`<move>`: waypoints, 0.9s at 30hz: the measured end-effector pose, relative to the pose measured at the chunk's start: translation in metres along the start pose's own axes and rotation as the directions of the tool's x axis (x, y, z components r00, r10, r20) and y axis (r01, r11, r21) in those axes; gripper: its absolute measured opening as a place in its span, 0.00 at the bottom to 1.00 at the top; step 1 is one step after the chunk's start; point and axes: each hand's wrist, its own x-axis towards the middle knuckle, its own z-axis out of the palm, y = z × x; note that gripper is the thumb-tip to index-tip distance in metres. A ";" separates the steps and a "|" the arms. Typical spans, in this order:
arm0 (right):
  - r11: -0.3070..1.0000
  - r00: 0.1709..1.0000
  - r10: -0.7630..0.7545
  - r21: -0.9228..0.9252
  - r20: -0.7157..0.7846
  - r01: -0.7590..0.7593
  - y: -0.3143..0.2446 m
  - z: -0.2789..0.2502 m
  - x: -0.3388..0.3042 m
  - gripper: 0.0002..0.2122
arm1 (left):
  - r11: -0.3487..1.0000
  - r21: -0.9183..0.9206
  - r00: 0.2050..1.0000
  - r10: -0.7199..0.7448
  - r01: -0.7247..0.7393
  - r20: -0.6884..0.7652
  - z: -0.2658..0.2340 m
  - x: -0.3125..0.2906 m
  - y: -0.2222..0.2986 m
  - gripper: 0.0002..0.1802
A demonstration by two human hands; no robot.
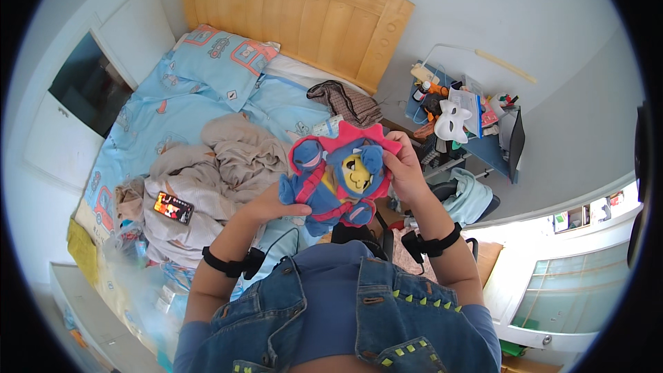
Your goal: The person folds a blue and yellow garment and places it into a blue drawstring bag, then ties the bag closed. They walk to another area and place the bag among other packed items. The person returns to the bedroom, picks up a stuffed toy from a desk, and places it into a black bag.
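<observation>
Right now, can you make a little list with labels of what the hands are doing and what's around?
Held: blue plush toy with a pink mane and yellow face
Left hand: grips the toy's arm
Right hand: grips the mane
Below: bed with blue printed sheet
On bed: beige blanket, phone, pillow
To the right: cluttered desk, white mask

The plush toy (338, 179) hid most of the left hand (273, 204) and the right hand's (407, 169) palm. The picture's lower edge cut off the denim jacket (387, 324). Small items on the cluttered tabletop (494, 148) were too tiny to identify.
</observation>
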 end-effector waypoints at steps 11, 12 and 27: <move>0.750 0.906 -0.315 -0.510 0.284 0.421 -0.031 0.028 -0.061 0.31 | 0.246 0.900 0.694 0.715 -0.360 0.083 0.055 -0.045 0.015 0.37; 0.678 0.874 -0.358 -0.552 0.327 0.485 -0.032 0.026 -0.066 0.33 | 0.130 0.936 0.670 0.731 -0.328 0.133 0.058 -0.048 0.019 0.34; 0.246 0.913 -0.201 -0.884 0.356 0.399 -0.058 -0.019 -0.192 0.40 | -0.607 0.734 0.508 0.549 -0.303 0.664 0.131 -0.052 0.012 0.19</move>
